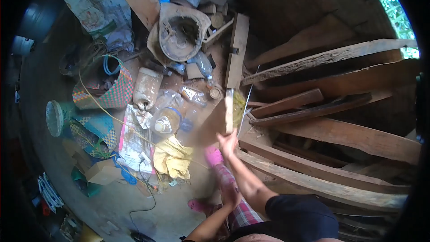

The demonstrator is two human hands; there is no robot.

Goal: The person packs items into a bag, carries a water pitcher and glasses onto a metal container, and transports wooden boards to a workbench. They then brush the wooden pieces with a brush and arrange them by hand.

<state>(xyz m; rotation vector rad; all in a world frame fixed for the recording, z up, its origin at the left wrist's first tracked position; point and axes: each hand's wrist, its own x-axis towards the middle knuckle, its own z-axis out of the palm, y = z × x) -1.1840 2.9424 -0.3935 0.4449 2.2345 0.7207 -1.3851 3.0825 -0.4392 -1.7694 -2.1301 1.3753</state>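
Note:
My right hand [229, 144] is stretched forward, its fingers closed round the near end of a narrow pale strip of wood [229, 112]. The strip's far end meets a thicker wooden block [237, 51] with a dark notch in its side. Beside the strip, to the right, lie a thin light-coloured rod [248, 104] and something yellow-green. My left hand [231, 196] is by my leg, against the plaid trousers [244, 213]; its fingers are too indistinct to read.
Long rough planks [331, 139] fill the right side. Leftward are a worn bucket [181, 33], a dirty jerrycan [147, 87], a capped plastic bottle [166, 121], a checkered woven basket [118, 90], yellow cloth [174, 157] and a cardboard box [103, 172]. A cord crosses the floor.

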